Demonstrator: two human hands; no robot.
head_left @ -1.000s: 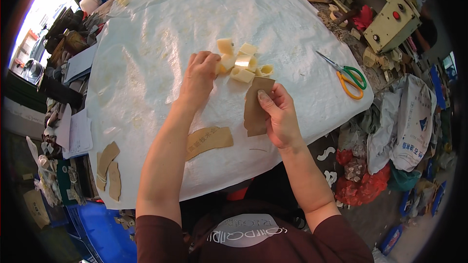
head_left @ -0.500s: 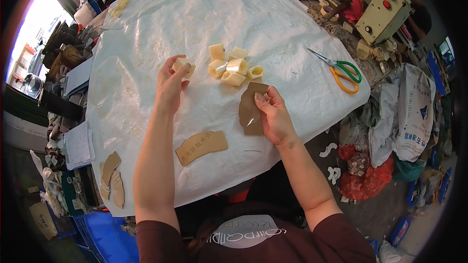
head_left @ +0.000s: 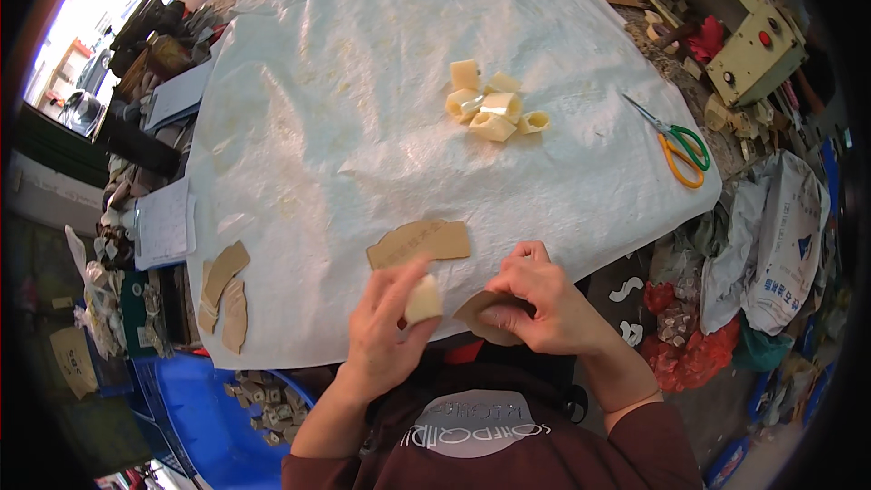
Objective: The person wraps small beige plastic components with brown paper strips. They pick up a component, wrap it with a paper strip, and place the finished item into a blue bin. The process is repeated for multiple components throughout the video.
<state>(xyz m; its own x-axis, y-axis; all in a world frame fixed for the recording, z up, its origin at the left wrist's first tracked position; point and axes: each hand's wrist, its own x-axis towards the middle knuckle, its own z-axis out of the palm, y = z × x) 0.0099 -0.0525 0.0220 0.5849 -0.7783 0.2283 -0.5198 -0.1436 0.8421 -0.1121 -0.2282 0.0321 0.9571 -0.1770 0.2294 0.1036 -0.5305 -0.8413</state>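
My left hand (head_left: 381, 331) is closed around a cream-coloured roll-like block (head_left: 423, 299), close to my body at the table's front edge. Pinched in my right hand (head_left: 549, 304) is a brown cardboard piece (head_left: 484, 312), bent and held just right of the block, apart from it. Just beyond my left hand a tan cardboard piece (head_left: 426, 241) with printing lies flat on the white sheet (head_left: 336, 154). Several cream, hollow, tube-like pieces (head_left: 494, 118) sit heaped farther off, right of the middle.
Scissors (head_left: 682, 152) with green and orange handles lie at the table's right. More cardboard pieces (head_left: 223, 281) rest at the left edge, near papers (head_left: 163, 225). A blue crate (head_left: 195, 417) stands below left; white sacks (head_left: 778, 245) and a control box (head_left: 756, 50) are at right.
Both hands have drawn back toward my body, carrying the cream block and the brown cardboard piece. They are closer together now, and the cardboard is bent. The view has shifted.
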